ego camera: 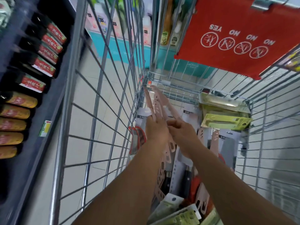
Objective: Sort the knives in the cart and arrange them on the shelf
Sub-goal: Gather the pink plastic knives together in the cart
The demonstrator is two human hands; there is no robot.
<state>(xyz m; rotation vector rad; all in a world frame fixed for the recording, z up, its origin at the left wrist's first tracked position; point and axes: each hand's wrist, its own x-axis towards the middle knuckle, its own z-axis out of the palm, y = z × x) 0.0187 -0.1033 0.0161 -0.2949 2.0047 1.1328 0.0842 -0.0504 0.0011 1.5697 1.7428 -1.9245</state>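
**Both hands on pink knives inside the cart**

The left hand (155,130) reaches down into the wire cart (103,98) and grips a bundle of pink knives (158,101), its fingers curled round the handles so that the perforated pink blades stick up and away towards the cart's far left corner. The right hand (183,135) is just beside it, touching the same bundle from the right; its fingers are bent against the pink plastic, though whether it truly pinches it is hard to tell through the blur.

Under the forearms lie more knives in the cart bed: further pink ones, cleavers on white backing cards (178,161) with dark handles, and red-handled pieces (138,140) against the left wall. Yellow-green blister packs (225,122) sit at the far right, and more green packs (180,213) lie at the near end.

A red child-seat flap (235,34) printed with YES and NO symbols hangs over the far end. Left of the cart, a dark shelf (21,159) carries rows of knives in red-labelled and orange sleeves (43,65).
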